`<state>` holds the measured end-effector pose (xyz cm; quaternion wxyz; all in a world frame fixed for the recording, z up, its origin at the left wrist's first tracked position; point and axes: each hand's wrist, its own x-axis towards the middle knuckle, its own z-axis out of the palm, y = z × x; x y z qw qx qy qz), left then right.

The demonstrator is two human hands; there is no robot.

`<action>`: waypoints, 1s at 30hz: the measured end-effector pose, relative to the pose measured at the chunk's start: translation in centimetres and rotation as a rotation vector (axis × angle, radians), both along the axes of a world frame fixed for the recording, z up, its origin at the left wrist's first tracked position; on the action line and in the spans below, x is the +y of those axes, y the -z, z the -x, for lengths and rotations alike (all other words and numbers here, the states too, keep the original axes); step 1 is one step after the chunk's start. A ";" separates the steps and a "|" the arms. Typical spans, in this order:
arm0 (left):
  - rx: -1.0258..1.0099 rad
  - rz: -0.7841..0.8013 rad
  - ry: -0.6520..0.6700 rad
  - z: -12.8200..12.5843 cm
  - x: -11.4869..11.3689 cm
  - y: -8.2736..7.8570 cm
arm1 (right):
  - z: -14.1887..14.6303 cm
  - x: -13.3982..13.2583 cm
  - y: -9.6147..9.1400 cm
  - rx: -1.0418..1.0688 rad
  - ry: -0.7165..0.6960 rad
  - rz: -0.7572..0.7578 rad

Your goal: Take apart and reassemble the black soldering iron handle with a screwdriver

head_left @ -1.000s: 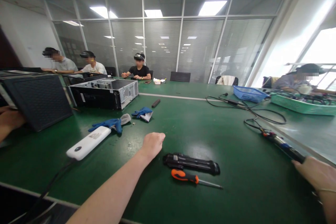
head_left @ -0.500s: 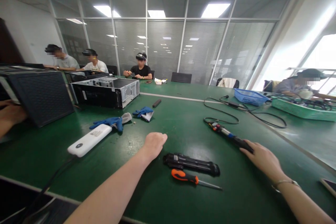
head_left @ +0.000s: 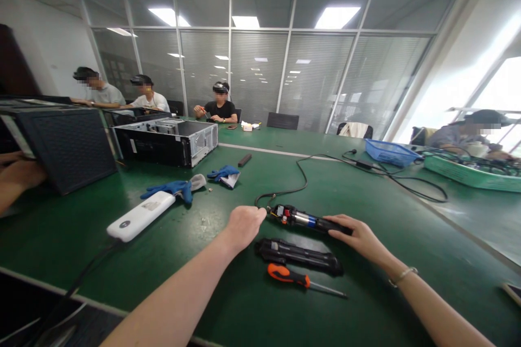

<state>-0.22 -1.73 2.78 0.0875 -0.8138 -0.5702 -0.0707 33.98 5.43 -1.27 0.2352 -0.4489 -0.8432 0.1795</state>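
My right hand [head_left: 358, 233] grips the dark handle of an opened corded handheld device [head_left: 307, 220], whose metal barrel, blue band and coloured parts lie exposed. It points left. My left hand [head_left: 245, 226] is closed at the device's left end, beside where the black cord [head_left: 301, 173] comes in; whether its fingers pinch anything is hidden. Just below lies a long black plastic shell [head_left: 299, 256], loose on the green table [head_left: 228, 293]. An orange and black screwdriver [head_left: 288, 276] rests in front of the shell, its shaft pointing right.
Left of my hands are a white power strip [head_left: 142, 216] and blue gloves [head_left: 175, 188]. Computer cases [head_left: 163, 143] stand farther left, with another person's hand [head_left: 24, 173] at one. Blue [head_left: 393, 153] and green baskets [head_left: 472, 171] sit right. Several people work around the table.
My right hand has brought the device leftward, up to my left hand, and the cord has trailed left with it. The left hand stays closed in about the same place.
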 end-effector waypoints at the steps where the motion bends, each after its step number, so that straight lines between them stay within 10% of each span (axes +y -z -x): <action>1: 0.001 -0.008 0.010 -0.1 0.0 0.1 | 0.0 -0.1 -0.1 0.002 -0.009 0.009; 8: -0.230 -0.081 -0.019 -0.9 0.0 0.4 | 0.9 -1.3 -0.8 0.009 -0.081 0.026; 19: -0.421 -0.003 0.323 -0.2 1.2 2.3 | 2.6 -4.1 -1.6 -0.010 -0.075 -0.309; 30: -0.414 0.062 0.284 0.3 1.8 3.0 | 5.0 -6.6 -2.4 -0.226 -0.319 -0.131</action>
